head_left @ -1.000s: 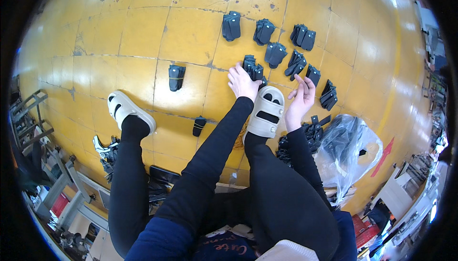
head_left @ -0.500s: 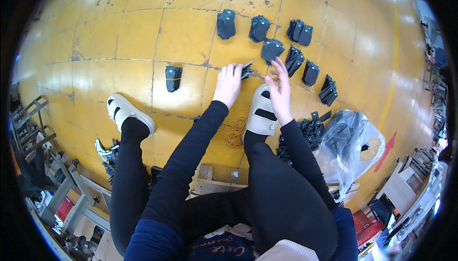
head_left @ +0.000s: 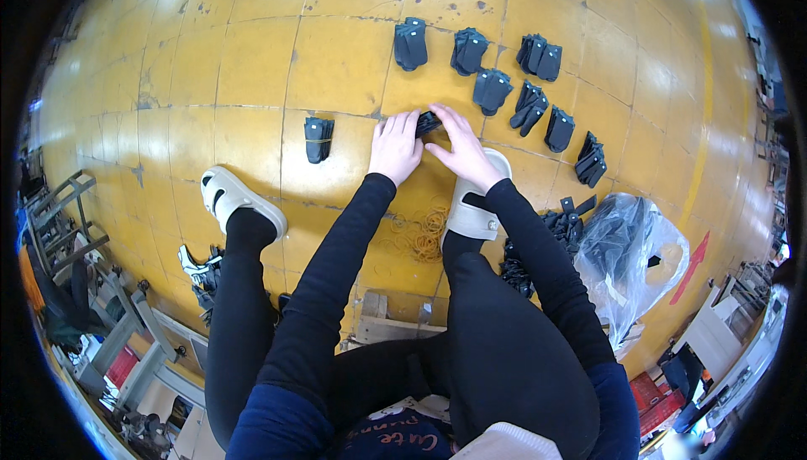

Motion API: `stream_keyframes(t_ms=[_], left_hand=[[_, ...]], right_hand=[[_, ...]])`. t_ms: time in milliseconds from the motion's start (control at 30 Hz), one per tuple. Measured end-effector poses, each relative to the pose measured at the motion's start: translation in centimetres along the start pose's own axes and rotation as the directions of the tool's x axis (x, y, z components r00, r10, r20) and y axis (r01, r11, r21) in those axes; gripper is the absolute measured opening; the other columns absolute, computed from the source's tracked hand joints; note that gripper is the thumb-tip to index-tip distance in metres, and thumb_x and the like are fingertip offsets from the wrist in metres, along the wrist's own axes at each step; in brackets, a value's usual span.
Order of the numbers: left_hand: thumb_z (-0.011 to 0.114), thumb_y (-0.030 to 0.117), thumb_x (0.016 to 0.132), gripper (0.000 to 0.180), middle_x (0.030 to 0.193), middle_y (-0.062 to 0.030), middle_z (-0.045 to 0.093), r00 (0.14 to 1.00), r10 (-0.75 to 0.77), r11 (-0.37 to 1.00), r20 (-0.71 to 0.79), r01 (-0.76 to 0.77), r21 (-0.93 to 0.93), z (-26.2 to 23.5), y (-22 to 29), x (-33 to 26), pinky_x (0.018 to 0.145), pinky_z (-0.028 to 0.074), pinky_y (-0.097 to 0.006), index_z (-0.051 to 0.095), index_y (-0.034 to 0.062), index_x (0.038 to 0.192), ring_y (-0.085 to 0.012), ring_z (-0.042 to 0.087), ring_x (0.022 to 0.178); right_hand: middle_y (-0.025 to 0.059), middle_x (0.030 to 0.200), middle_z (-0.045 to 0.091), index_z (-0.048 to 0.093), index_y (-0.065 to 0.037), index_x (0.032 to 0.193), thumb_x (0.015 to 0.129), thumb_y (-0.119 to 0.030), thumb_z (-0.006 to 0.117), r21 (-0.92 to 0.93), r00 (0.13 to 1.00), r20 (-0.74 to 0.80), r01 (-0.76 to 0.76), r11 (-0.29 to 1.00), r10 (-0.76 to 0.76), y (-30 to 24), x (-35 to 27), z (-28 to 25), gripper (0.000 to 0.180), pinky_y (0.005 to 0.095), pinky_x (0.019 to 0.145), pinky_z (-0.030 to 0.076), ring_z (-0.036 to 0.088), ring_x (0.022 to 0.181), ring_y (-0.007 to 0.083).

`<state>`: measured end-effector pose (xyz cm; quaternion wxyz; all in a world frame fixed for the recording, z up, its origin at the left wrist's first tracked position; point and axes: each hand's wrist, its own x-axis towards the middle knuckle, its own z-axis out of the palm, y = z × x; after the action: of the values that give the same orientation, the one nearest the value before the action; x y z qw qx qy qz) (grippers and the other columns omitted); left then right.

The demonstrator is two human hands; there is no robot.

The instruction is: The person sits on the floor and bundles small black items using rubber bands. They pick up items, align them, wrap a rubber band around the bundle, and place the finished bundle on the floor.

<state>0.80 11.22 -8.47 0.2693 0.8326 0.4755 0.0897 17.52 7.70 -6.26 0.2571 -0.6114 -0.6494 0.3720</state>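
Observation:
Above the floor in front of me, a stack of flat black pieces [head_left: 427,123] is held between both hands. My left hand [head_left: 395,150] grips it from the left with curled fingers. From the right, my right hand [head_left: 461,151] presses its fingers to the far end, thumb toward me. The fingers partly cover the stack. To the left lies a similar black bundle [head_left: 319,139] with a yellow rubber band round it. Loose yellow rubber bands [head_left: 427,233] lie in a heap between my feet, below the hands.
Several unbanded black stacks, such as the one at the far side [head_left: 410,45], lie on the yellow tiled floor [head_left: 244,57]. By my right leg are a dark heap [head_left: 565,223] and a clear plastic bag [head_left: 630,250]. My beige clogs [head_left: 244,198] flank the rubber bands.
My right hand has come left from beside the stack and now touches it. Both hands have closed in on the stack. The view has shifted slightly.

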Motion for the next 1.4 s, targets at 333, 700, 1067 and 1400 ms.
stream_keyframes(t_ms=[333,700,1067,1400], left_hand=[[0.062,0.0,0.066,0.076,0.138,-0.0177,0.034,0.99,-0.084,0.962,-0.117,0.05,-0.27,1.5,-0.4,-0.6,0.112,0.019,-0.049,0.036,0.0073,0.137,-0.0391,0.023,0.134],[0.058,-0.004,0.062,0.07,0.138,-0.0176,0.03,0.976,-0.156,0.902,-0.155,0.077,-0.424,2.3,0.2,-0.4,0.113,0.013,-0.053,0.04,0.0079,0.129,-0.0434,0.015,0.136],[0.066,0.002,0.074,0.059,0.127,-0.0202,0.045,0.994,-0.094,0.913,-0.057,0.063,-0.402,2.2,-0.9,-0.8,0.109,0.028,-0.042,0.041,0.0026,0.127,-0.0369,0.036,0.128],[0.056,0.024,0.093,0.036,0.105,-0.0137,0.059,0.719,0.061,-0.673,0.693,0.542,-0.503,-4.0,2.6,-0.1,0.073,0.05,-0.031,0.049,0.0,0.119,-0.0218,0.057,0.09]], right_hand=[[0.0233,0.149,0.018,0.027,-0.014,0.145,0.076,-0.017,0.069,-0.236,1.0,-0.027,-0.01,0.972,0.003,-1.0,-0.1,0.4,0.081,0.0447,0.105,0.035,0.036,0.128,0.0426],[0.0221,0.152,0.01,0.021,-0.014,0.147,0.068,-0.005,0.069,-0.103,0.993,-0.104,-0.065,0.992,0.055,-0.8,0.1,0.2,0.092,0.0444,0.105,0.035,0.03,0.132,0.0435],[0.0204,0.152,0.014,0.017,-0.016,0.148,0.073,0.017,0.039,0.113,0.992,-0.121,-0.024,0.993,0.038,0.8,0.2,0.2,0.085,0.0399,0.108,0.034,0.028,0.136,0.0372],[0.0188,0.137,0.041,0.02,-0.017,0.124,0.078,0.001,0.066,0.829,0.975,-0.126,0.002,0.559,0.184,-1.3,-0.2,-3.2,0.067,0.0327,0.086,0.051,0.05,0.116,0.026]])
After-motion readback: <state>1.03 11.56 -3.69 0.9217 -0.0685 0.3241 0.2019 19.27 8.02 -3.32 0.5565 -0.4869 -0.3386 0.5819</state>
